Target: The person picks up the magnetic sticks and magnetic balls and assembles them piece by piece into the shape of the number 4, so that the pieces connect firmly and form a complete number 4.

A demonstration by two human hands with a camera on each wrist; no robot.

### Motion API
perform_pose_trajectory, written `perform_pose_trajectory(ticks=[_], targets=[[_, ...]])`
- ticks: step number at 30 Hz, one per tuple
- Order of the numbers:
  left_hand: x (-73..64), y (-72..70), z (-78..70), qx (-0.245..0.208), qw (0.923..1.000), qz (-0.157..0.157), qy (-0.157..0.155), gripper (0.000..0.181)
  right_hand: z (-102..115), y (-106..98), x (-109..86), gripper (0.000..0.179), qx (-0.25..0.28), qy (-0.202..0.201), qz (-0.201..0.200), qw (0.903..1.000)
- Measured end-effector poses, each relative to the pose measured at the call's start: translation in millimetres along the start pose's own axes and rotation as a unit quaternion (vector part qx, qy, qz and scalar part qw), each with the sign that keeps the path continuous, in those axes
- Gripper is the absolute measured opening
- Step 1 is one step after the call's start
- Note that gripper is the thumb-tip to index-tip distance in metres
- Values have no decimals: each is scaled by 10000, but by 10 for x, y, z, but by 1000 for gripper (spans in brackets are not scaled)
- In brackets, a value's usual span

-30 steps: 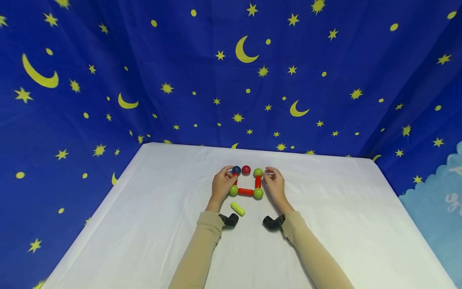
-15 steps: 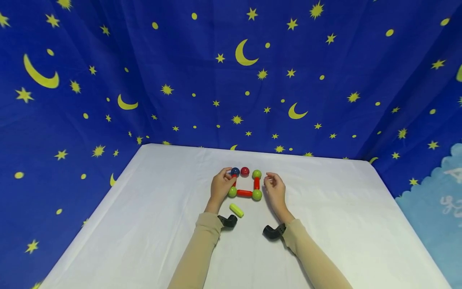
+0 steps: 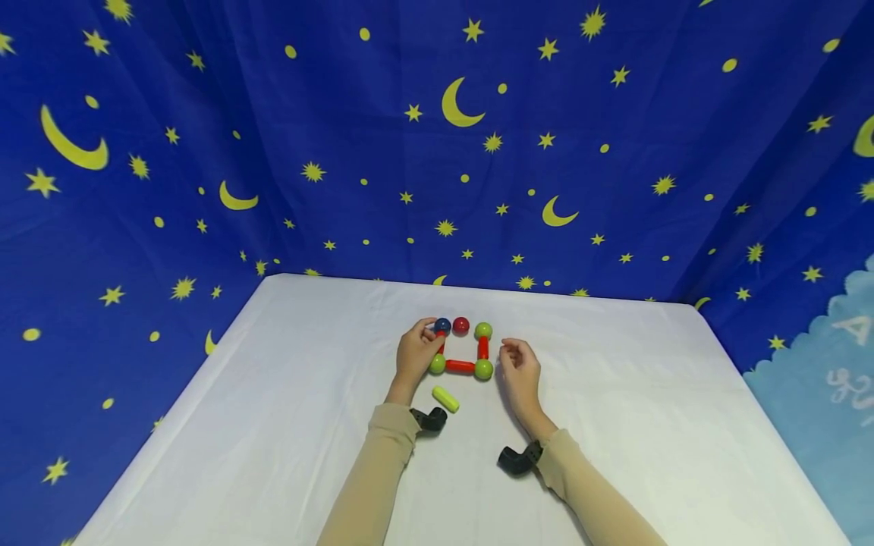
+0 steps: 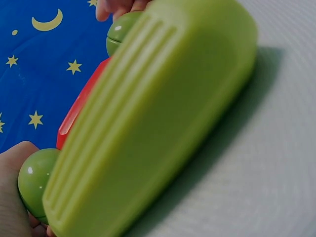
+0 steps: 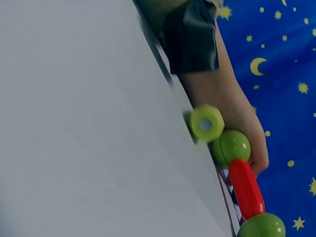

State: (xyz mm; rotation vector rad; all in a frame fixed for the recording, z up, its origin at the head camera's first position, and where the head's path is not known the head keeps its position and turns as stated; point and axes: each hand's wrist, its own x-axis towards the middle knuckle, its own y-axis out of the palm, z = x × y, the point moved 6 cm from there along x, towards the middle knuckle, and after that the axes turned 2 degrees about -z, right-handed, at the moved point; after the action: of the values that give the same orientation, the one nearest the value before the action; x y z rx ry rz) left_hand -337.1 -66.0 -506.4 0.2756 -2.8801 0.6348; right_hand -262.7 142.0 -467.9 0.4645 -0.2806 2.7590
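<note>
My left hand holds the left side of a three-sided frame of magnetic building rods and balls, thumb across its left red rod and a finger beside the blue ball. Green balls form the near corners, left and right, joined by a red rod. Up the right side, another red rod ends in a green ball. A loose red ball sits close to the blue one. Right of the frame, my right hand has loosely bent fingers and holds nothing.
A yellow-green rod lies loose in front of the frame; the right wrist view shows a metal disc in its end. Black wrist mounts, left and right, stick inward. A blue star-patterned cloth hangs behind the white table.
My right hand has drawn away from the far right green ball, back toward me and slightly outward. The left hand keeps its hold on the frame. The head view has shifted slightly.
</note>
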Motion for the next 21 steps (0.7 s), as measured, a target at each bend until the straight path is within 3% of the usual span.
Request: perform_pose_trajectory(ticks=[12,21], targets=[[-4,17,39,113,9999,7,-80,38,100,59,-250,20,450,-123,290,9985],[19,31,36,216,9997,-63,-54,37,140,175,-400,17,548,-399,949,9932]])
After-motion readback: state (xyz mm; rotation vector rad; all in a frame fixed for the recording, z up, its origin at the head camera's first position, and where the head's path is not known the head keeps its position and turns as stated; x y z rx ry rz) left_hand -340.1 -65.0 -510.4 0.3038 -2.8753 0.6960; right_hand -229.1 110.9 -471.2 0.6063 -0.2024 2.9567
